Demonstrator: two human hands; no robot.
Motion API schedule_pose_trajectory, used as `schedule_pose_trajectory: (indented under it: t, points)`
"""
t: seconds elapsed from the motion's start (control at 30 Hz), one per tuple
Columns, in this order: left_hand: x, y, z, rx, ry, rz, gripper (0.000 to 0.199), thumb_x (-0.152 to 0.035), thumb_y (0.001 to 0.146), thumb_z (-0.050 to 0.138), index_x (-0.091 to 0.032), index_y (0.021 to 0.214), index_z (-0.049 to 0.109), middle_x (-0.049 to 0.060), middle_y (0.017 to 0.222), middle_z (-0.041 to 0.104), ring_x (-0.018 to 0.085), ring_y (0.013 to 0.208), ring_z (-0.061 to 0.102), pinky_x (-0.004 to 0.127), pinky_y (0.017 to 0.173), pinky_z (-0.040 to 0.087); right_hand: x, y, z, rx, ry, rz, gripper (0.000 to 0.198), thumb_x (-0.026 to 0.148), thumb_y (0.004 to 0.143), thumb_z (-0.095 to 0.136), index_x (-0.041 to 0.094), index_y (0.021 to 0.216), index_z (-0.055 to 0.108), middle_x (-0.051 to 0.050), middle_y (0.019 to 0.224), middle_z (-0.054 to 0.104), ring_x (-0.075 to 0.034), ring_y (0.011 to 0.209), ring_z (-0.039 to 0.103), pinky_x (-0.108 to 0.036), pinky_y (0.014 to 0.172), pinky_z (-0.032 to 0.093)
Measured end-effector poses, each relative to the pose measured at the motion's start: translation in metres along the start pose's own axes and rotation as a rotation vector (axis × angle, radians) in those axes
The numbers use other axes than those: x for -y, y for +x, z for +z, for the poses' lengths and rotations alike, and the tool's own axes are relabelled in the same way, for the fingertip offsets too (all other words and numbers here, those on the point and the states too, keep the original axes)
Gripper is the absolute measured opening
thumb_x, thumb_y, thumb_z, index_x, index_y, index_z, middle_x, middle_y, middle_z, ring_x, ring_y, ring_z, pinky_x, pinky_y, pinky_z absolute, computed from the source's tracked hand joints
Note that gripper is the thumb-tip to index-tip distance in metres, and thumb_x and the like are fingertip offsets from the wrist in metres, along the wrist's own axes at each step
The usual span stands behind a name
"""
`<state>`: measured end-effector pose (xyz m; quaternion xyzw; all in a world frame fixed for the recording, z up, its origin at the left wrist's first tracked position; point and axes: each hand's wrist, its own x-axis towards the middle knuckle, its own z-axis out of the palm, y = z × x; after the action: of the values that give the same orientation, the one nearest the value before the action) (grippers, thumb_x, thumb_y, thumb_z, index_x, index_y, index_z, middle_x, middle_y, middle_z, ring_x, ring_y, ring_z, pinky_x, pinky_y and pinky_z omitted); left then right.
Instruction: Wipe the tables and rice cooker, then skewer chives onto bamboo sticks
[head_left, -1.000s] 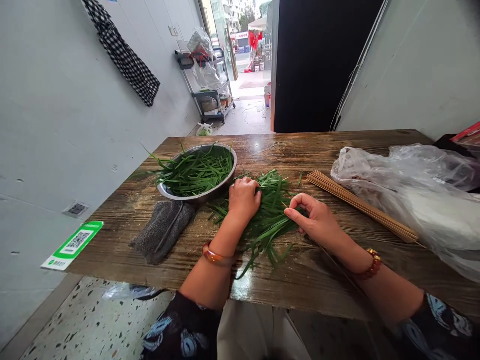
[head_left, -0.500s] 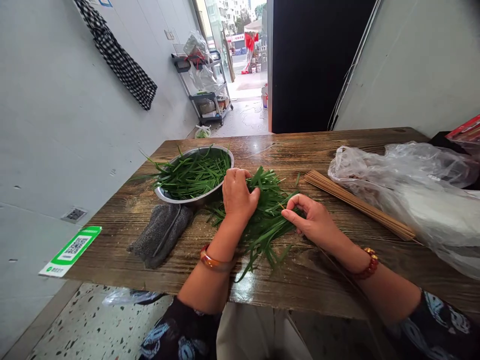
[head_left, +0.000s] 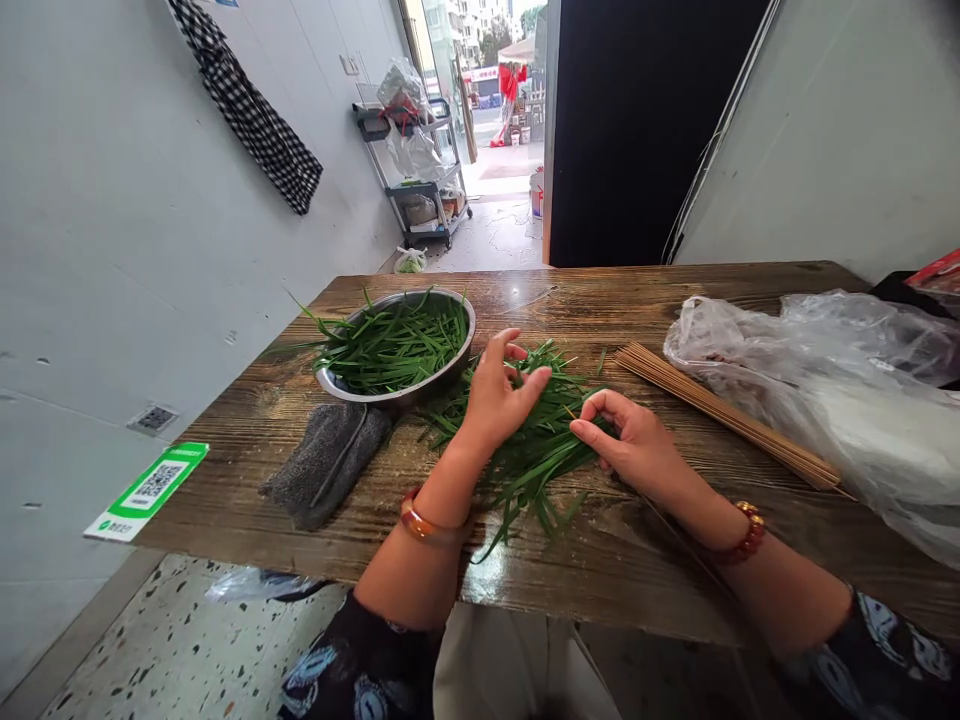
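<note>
A loose pile of garlic chives [head_left: 536,455] lies on the wooden table [head_left: 300,345] in front of me. Over its left side my left hand [head_left: 501,395] is raised, thumb and curled fingers apart, with nothing visible in it. My right hand [head_left: 626,435] pinches a thin bamboo skewer [head_left: 571,411] at the pile's right edge. The skewer's pointed tip sticks out past the fingertips toward the chives; its rear part runs back under my right forearm. Behind my left hand stands a metal bowl [head_left: 471,330] heaped with more chives.
A bundle of bamboo skewers [head_left: 727,415] lies right of the chives, beside clear plastic bags [head_left: 832,350]. A dark grey cloth [head_left: 326,465] sits before the bowl. A green QR-code card [head_left: 154,492] is at the left edge. A shelf cart [head_left: 416,170] stands beyond the table.
My left hand has lifted off the chives, its fingers spreading and moving slightly right. My right hand keeps its pinch on the skewer. The whole view has shifted slightly.
</note>
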<state>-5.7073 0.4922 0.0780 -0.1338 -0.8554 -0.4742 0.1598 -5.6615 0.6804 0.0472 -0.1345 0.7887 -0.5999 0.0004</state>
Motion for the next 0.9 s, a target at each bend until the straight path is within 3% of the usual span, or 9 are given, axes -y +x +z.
schedule_pose_trajectory:
  t: [0.07,0.13,0.27,0.37,0.47,0.57,0.67,0.8,0.9]
  points:
    - [-0.005,-0.002,-0.001,0.155,-0.126,-0.004,0.067,-0.038,0.076,0.072,-0.025,0.136,0.043,0.010,0.121,0.057,0.012,0.078,0.064,0.024,0.064,0.051,0.000,0.000,0.000,-0.005,-0.005,-0.004,0.024,0.044,0.084,0.061,0.022,0.078,0.054,0.003,0.066,0.053,-0.010,0.048,0.047,-0.024,0.046,0.038]
    - [-0.009,-0.002,-0.003,0.171,-0.199,-0.007,0.063,-0.043,0.080,0.069,-0.025,0.136,0.046,0.011,0.126,0.058,0.014,0.085,0.067,0.024,0.066,0.052,0.001,0.000,0.000,-0.001,-0.006,-0.005,0.024,0.045,0.084,0.061,0.022,0.078,0.054,0.003,0.066,0.053,-0.011,0.048,0.047,-0.024,0.046,0.038]
    - [-0.002,0.006,-0.011,-0.118,-0.139,-0.053,0.041,-0.045,0.098,0.037,-0.020,0.124,0.058,0.009,0.112,0.066,0.015,0.081,0.068,0.025,0.063,0.050,0.000,0.000,0.000,0.006,-0.007,0.001,0.024,0.044,0.085,0.060,0.022,0.078,0.054,0.004,0.063,0.052,-0.011,0.047,0.048,-0.025,0.047,0.039]
    - [0.008,0.009,-0.013,-0.171,0.153,-0.049,0.033,-0.031,0.098,0.038,-0.016,0.108,0.065,0.009,0.098,0.069,0.017,0.083,0.067,0.030,0.073,0.052,-0.001,-0.001,0.001,0.006,-0.010,-0.003,0.023,0.043,0.085,0.060,0.022,0.079,0.054,0.004,0.064,0.052,-0.011,0.047,0.048,-0.025,0.047,0.039]
    - [0.013,0.006,-0.010,-0.055,0.566,-0.013,0.022,-0.026,0.091,0.052,-0.015,0.100,0.069,0.012,0.101,0.069,0.024,0.096,0.064,0.037,0.086,0.050,-0.001,0.000,0.001,0.001,-0.018,-0.011,0.023,0.043,0.085,0.061,0.022,0.079,0.054,0.003,0.067,0.053,-0.011,0.049,0.049,-0.025,0.046,0.039]
    - [0.011,0.002,-0.006,0.065,0.824,-0.043,0.017,-0.029,0.084,0.064,-0.017,0.094,0.070,0.013,0.105,0.068,0.029,0.101,0.061,0.041,0.085,0.048,0.000,0.000,0.000,-0.002,-0.011,-0.022,0.024,0.044,0.084,0.061,0.022,0.078,0.054,0.002,0.070,0.054,-0.011,0.050,0.049,-0.025,0.047,0.039]
    - [0.008,0.003,-0.006,0.045,0.783,-0.021,0.008,-0.022,0.084,0.062,-0.018,0.085,0.069,0.010,0.099,0.070,0.026,0.098,0.061,0.038,0.084,0.047,0.000,-0.001,0.000,0.001,-0.004,-0.009,0.024,0.044,0.085,0.060,0.022,0.078,0.054,0.003,0.067,0.053,-0.011,0.049,0.050,-0.025,0.047,0.040]
    - [0.008,0.007,-0.009,-0.142,0.593,0.140,0.011,-0.018,0.088,0.057,-0.018,0.089,0.068,0.007,0.095,0.069,0.021,0.095,0.060,0.035,0.089,0.046,-0.001,0.000,-0.001,0.002,0.010,0.006,0.024,0.043,0.086,0.060,0.022,0.079,0.053,0.004,0.066,0.052,-0.010,0.047,0.049,-0.024,0.046,0.040]
    - [0.012,0.006,-0.009,-0.130,0.611,0.159,0.015,-0.020,0.089,0.054,-0.019,0.092,0.070,0.007,0.097,0.069,0.022,0.097,0.058,0.036,0.090,0.045,-0.002,0.000,-0.001,-0.010,0.018,-0.015,0.025,0.044,0.085,0.061,0.021,0.079,0.053,0.003,0.069,0.053,-0.010,0.048,0.049,-0.024,0.046,0.040]
